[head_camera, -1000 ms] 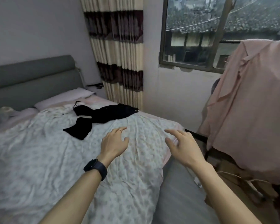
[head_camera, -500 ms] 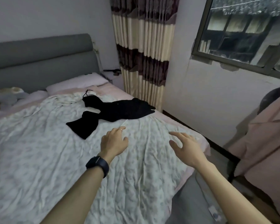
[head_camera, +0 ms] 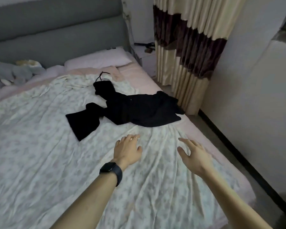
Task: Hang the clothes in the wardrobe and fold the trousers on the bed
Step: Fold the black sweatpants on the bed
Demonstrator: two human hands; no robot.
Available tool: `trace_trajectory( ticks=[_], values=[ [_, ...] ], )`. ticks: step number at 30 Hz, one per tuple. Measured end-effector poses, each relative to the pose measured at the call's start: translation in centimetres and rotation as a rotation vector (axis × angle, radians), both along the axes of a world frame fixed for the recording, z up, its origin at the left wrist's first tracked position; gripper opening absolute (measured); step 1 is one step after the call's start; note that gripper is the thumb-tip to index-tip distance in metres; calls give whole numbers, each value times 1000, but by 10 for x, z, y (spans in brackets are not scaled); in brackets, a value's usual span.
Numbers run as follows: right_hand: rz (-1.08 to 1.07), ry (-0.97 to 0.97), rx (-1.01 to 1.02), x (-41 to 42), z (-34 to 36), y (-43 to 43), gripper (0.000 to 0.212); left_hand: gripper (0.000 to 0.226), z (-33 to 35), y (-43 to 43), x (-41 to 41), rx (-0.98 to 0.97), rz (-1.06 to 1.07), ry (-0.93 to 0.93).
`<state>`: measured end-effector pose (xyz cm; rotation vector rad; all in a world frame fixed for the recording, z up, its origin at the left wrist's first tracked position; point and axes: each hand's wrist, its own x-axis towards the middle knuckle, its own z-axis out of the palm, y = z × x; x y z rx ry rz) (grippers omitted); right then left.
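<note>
A black garment (head_camera: 130,109) with thin straps lies crumpled on the bed (head_camera: 40,154), near its right side. Both arms stretch out over the pale floral sheet. My left hand (head_camera: 127,150), with a ring and a black watch on the wrist, hovers a short way below the garment, fingers relaxed and holding nothing. To its right, my right hand (head_camera: 193,153) is held out with fingers spread, also empty. Neither hand touches the garment. No wardrobe is in view.
A grey headboard (head_camera: 56,30) and a pink pillow (head_camera: 97,59) are at the far end. A grey cloth heap (head_camera: 15,73) lies far left. A striped curtain (head_camera: 188,47) hangs at the right, beside a narrow floor strip (head_camera: 254,154) along the wall.
The view has swung left and down toward the bed; the window and the pink hanging garment have left the frame. Both hands have come closer to the black garment.
</note>
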<state>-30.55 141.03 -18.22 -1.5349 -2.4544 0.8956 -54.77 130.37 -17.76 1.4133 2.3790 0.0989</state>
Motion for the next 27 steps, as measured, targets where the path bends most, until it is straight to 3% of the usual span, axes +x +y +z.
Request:
trace_trajectory(
  ticks=[3, 8, 13, 16, 22, 27],
  values=[
    [33, 8, -57, -12, -54, 77, 45, 55, -43, 65, -4, -80, 25, 10],
    [140, -161, -153, -40, -178, 163, 58, 61, -128, 155, -22, -205, 27, 87],
    [374, -395, -255, -72, -302, 187, 71, 76, -216, 222, -62, -279, 36, 236],
    [390, -449, -197, -73, -354, 178, 69, 86, -261, 258, -81, -211, 4, 296],
    [407, -433, -268, -77, -373, 181, 69, 67, -297, 299, -100, -253, -175, 445],
    [443, -545, -411, -87, -352, 204, 72, 60, -285, 263, -68, -360, -110, 287]
  ],
)
